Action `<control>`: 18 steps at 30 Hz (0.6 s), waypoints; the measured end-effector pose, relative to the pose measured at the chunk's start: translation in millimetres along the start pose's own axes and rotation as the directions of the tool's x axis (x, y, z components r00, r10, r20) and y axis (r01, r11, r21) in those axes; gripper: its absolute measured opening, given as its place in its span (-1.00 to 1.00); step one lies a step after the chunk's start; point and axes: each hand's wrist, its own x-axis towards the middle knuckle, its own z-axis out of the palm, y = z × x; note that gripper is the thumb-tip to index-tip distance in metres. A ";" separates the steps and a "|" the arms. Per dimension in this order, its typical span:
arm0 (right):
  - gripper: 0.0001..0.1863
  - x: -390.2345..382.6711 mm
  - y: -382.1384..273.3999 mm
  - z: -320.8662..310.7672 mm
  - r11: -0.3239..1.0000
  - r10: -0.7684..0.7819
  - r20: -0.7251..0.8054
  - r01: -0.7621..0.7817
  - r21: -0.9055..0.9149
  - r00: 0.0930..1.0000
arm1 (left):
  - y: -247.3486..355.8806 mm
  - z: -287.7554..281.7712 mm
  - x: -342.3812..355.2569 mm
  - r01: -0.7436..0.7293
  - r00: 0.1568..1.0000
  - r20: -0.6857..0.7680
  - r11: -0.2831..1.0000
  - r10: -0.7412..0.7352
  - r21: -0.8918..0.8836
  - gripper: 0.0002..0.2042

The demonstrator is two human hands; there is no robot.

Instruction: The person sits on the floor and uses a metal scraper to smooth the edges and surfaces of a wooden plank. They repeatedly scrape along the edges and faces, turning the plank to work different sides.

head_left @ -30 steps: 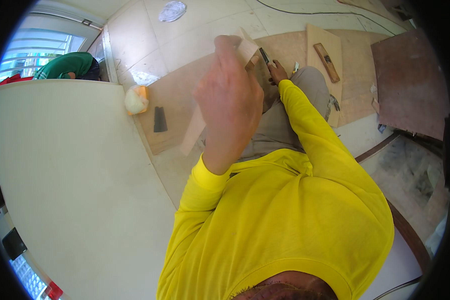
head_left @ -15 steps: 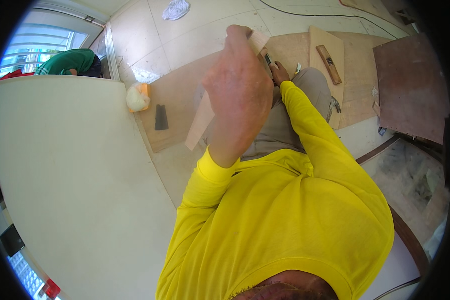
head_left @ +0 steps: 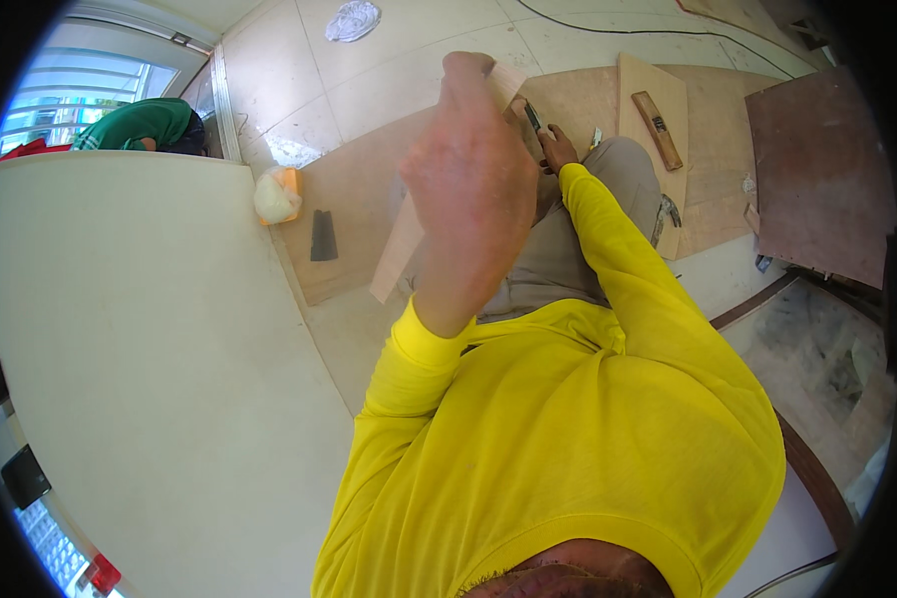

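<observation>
My left hand [head_left: 473, 184] is raised in the middle, its back toward me and slightly blurred. It is closed at the upper part of a long, pale wooden strip [head_left: 399, 251], which slants behind it; most of the fingers are hidden. To the right, my right hand [head_left: 559, 149] is closed on a slim dark tool [head_left: 533, 117] beside the strip's far end. What kind of tool it is I cannot make out. A sheet of plywood [head_left: 354, 184] lies on the floor beneath, and my bent knee is next to the right hand.
On a pale board [head_left: 676, 95] to the right lies a wooden hand plane [head_left: 657, 130], with a claw hammer [head_left: 670, 208] near my knee. A dark flat piece [head_left: 323, 236] and a white bag [head_left: 276, 196] are left. A large white panel [head_left: 149, 349] fills the left; a person in green [head_left: 135, 125] is behind it.
My left hand has shifted slightly left, and the upper end of the strip has moved a little left with it. My right hand has barely moved and keeps the dark tool.
</observation>
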 end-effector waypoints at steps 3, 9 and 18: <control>-0.14 0.0 0.9 0.6 1.000 0.004 0.000 -0.004 0.000 1.000 | -2.2 -0.7 2.5 -0.032 0.999 -0.019 0.999 0.032 -0.011 -0.71; -0.16 1.5 2.6 -0.3 0.998 -0.002 -0.034 0.004 0.065 0.999 | -14.7 1.0 19.7 -0.158 0.983 -0.103 0.984 0.149 -0.084 -0.71; -0.27 -59.0 -25.8 -19.8 0.651 -0.422 -0.190 0.442 0.618 0.887 | -11.9 62.0 62.2 -0.507 0.850 -0.056 0.842 0.524 0.183 -0.81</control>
